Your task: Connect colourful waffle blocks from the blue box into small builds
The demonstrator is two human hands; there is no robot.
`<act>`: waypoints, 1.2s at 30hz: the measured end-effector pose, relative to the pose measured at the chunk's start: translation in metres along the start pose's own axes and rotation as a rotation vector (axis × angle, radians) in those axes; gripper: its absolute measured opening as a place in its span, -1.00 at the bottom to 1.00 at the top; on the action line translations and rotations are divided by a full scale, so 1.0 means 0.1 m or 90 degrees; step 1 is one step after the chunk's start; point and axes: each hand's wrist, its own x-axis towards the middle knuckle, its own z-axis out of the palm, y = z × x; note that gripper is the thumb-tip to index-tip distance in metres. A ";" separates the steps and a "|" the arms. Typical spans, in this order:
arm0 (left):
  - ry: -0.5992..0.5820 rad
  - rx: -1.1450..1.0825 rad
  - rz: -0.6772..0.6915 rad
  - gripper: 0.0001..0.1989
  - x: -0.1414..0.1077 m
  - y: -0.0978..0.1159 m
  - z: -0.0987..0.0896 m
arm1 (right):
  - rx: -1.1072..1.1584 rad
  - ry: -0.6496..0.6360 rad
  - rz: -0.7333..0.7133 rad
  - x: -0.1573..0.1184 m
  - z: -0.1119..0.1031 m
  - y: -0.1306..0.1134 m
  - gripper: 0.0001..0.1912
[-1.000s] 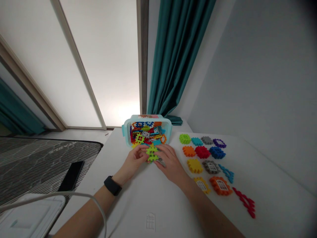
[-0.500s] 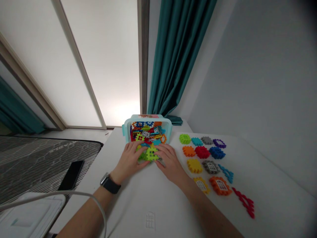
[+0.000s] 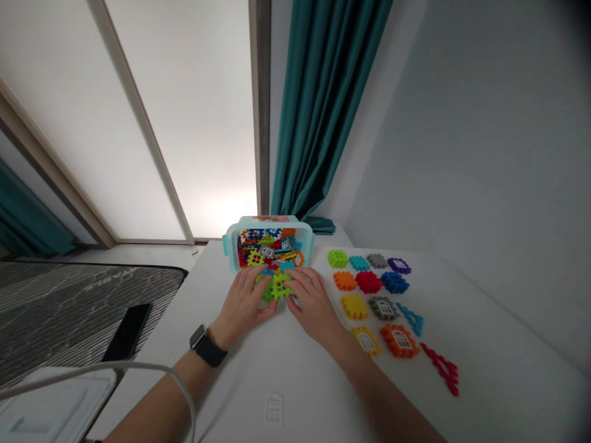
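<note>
My left hand [image 3: 243, 303] wears a dark watch [image 3: 207, 346] at the wrist, and its thumb and fingers close on the left side of some lime-green building tiles [image 3: 279, 285] with toothed edges. From the other side, my right hand [image 3: 314, 309] grips the same tiles. One of them has a window-like grid of openings. Fingers partly cover the tiles, so how they join is hard to see. Just beyond my hands stands a light-blue plastic box [image 3: 307, 241], filled with mixed coloured tiles.
To the right, stacks of toothed tiles are sorted by colour, including red [image 3: 369, 282], yellow [image 3: 355, 307] and orange [image 3: 399, 341]. A red roof-like piece [image 3: 444, 371] lies near them. A white window grid [image 3: 274, 407] rests nearer me. A pale cable [image 3: 152, 367] crosses the lower left.
The view has shifted slightly, so the tile stacks appear farther left. Both hands stay on the lime-green tiles, with only a slight change in finger position.
</note>
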 end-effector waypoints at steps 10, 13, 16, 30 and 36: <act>-0.151 -0.218 -0.068 -0.58 0.18 0.31 0.25 | -0.047 -0.066 0.050 -0.25 -0.45 0.24 -0.50; -0.169 -0.248 -0.071 -0.58 0.36 0.43 0.36 | -0.053 -0.064 0.060 -0.31 -0.61 0.39 -0.52; -0.161 -0.293 -0.069 -0.59 0.60 0.53 0.54 | -0.070 -0.044 0.070 -0.30 -0.76 0.60 -0.54; -0.079 -0.487 -0.207 -0.43 1.31 0.63 1.62 | -0.101 -0.141 0.131 -0.02 -0.98 1.90 -0.64; -0.079 -0.456 -0.228 -0.37 1.25 0.53 1.86 | -0.093 -0.212 0.155 0.09 -0.91 2.13 -0.55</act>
